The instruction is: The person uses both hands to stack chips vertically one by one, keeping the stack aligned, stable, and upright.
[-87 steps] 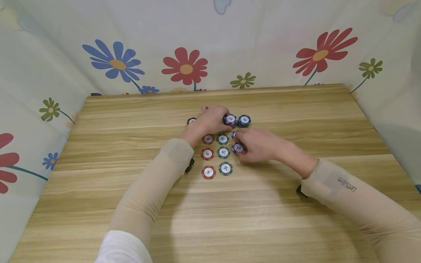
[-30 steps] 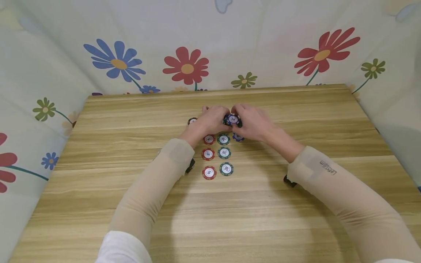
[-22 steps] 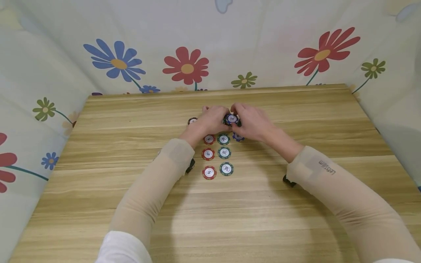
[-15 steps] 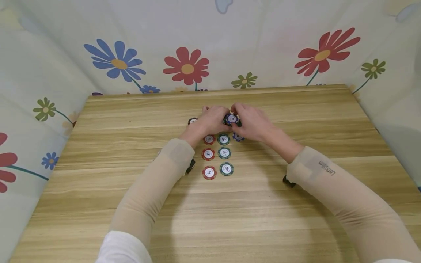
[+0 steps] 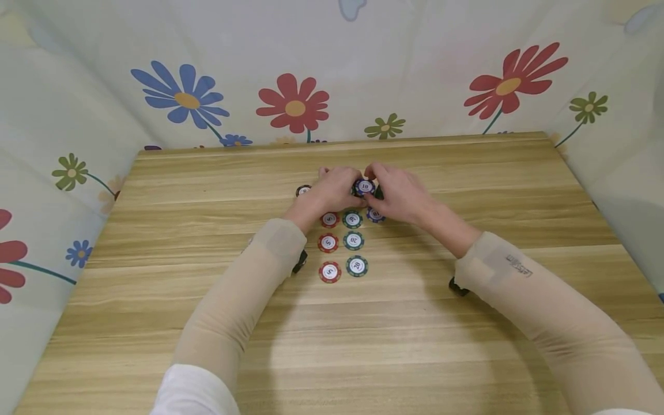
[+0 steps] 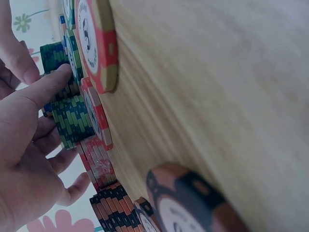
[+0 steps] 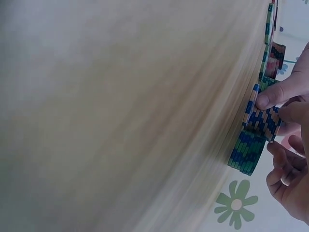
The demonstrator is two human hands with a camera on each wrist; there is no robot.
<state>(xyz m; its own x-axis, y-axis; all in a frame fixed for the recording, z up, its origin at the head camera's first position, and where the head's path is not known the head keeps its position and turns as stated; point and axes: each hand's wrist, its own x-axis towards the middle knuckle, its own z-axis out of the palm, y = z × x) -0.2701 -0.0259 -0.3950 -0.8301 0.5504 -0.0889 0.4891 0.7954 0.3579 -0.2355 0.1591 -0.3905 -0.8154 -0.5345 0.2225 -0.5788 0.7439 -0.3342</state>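
My left hand holds the sides of a stack of blue poker chips, its thumb against the near side. From the right, my right hand pinches the "10" blue poker chip on top of that stack. The right hand's other fingers curl beside it in the right wrist view. A green chip stack stands against the blue stack's right side, mostly covered by my right hand in the head view. Another green stack sits under my left hand's fingers. One loose blue chip lies in front of the stacks.
Toward me lie a column of red chips and a column of green chips, flat on the wooden table. A red stack and a black-and-orange stack stand farther left. A flowered curtain rises behind the table.
My right hand has left the front blue chips and moved back to the blue stack; the nearest blue chip is gone from its spot. My left hand has stayed in place.
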